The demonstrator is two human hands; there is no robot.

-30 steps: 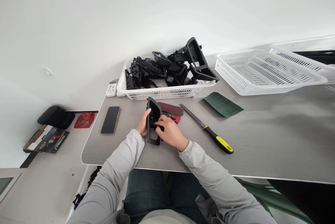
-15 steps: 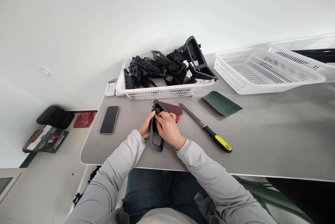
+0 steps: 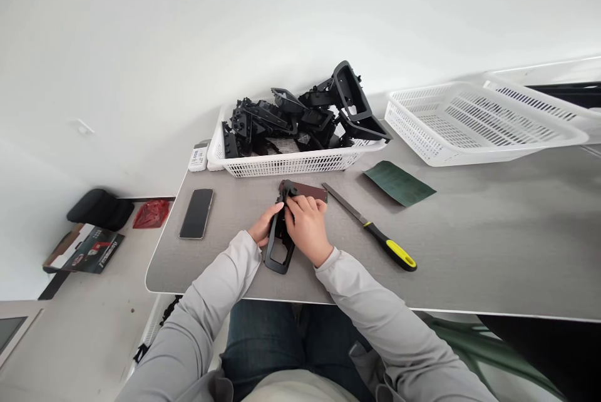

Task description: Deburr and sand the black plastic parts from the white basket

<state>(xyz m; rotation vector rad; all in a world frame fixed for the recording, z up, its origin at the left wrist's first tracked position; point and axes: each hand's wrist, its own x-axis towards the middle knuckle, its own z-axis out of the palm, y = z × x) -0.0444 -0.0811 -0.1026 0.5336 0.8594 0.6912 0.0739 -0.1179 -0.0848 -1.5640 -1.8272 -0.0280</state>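
A black plastic frame part (image 3: 278, 254) is tilted over the grey table near its front edge. My left hand (image 3: 263, 225) grips its left side, thumb on top. My right hand (image 3: 307, 226) is closed against the part's upper right side, its fingertips bent over the part; whether they pinch something small is hidden. Behind my right fingers lies a dark red sheet (image 3: 307, 190), partly covered. To the right rests a file (image 3: 387, 244) with a black and yellow handle. A green sheet (image 3: 399, 183) lies beyond the file.
A white basket (image 3: 286, 167) full of black plastic parts stands at the back. Another white basket (image 3: 441, 154) is at the back right. A phone (image 3: 196, 214) lies at left, with a small white box (image 3: 198, 158) behind it. The table's front edge (image 3: 300, 302) runs before my lap.
The black part has turned and tilted a little between my hands. My right fingers have shifted along its upper end, and the bright red piece beside them is now out of sight.
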